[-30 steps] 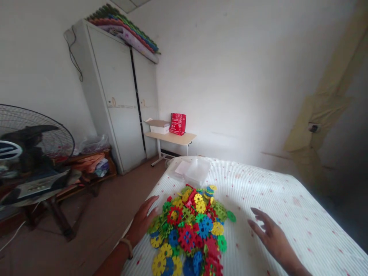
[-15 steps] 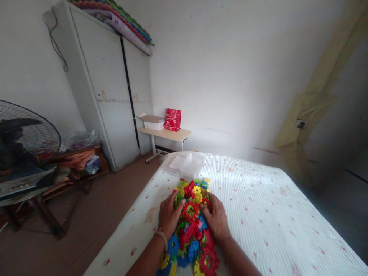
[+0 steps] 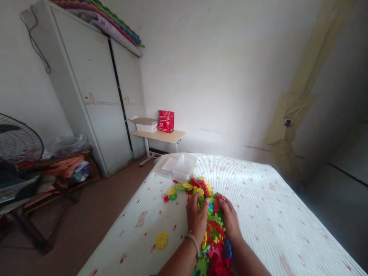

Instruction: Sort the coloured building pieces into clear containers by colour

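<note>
A long heap of plastic building pieces (image 3: 215,234), with notched discs and gear shapes in red, yellow, green and blue, runs toward me along the table. My left hand (image 3: 197,214) is cupped against the heap's left side, its thumb apart from its fingers, touching green and yellow pieces. On the right side, my right hand (image 3: 230,219) lies with bent fingers against the pieces, beside a red one (image 3: 217,204). Neither hand clearly lifts anything. A yellow notched disc (image 3: 161,240) lies alone to the left. A green disc (image 3: 173,196) and a small red piece (image 3: 166,199) lie beyond it.
A clear plastic box (image 3: 184,167) stands past the heap on the patterned tablecloth (image 3: 267,214). Behind is a small table (image 3: 161,135) with a red bag (image 3: 166,121) and a white box (image 3: 146,127). A fan (image 3: 21,142) and a cabinet (image 3: 97,96) stand left.
Both hands have moved right relative to the table, pushing the heap with them. Several pieces have spread out at its far left, and a yellow disc now lies apart on the cloth.
</note>
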A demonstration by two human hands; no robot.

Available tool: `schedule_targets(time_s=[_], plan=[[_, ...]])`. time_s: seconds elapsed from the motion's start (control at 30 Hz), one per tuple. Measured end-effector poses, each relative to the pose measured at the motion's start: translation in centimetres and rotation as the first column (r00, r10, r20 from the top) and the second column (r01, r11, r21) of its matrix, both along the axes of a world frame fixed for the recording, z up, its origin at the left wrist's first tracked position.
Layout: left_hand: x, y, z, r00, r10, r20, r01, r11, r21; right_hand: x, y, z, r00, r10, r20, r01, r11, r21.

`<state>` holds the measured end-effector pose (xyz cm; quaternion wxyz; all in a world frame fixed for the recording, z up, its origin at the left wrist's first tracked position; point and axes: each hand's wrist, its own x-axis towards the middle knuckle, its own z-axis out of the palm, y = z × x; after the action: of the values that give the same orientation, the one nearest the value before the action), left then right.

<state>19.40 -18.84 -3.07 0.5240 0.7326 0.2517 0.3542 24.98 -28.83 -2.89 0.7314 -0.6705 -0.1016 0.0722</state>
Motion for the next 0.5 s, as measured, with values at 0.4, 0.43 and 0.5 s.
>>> schedule_targets(time_s=[0.4, 0.43, 0.5], plan=[[-0.7, -7.2, 4.6, 0.821, -0.57, 0.035, 0.571, 0.821, -0.018, 2.3, -11.1, 1.3, 0.998, 0.043, 0.034, -0.035, 0.974, -0.224], [-0.9, -6.6, 4.8, 0.817, -0.576, 0.024, 0.575, 0.818, 0.024, 2.5, -11.6, 1.4, 0.998, 0.05, 0.042, -0.037, 0.962, -0.272], [-1.0, -4.2, 4.7, 0.852, -0.524, -0.012, 0.52, 0.843, 0.136, 3.3, -12.5, 1.5, 0.99, 0.063, 0.122, -0.011, 0.922, -0.386]])
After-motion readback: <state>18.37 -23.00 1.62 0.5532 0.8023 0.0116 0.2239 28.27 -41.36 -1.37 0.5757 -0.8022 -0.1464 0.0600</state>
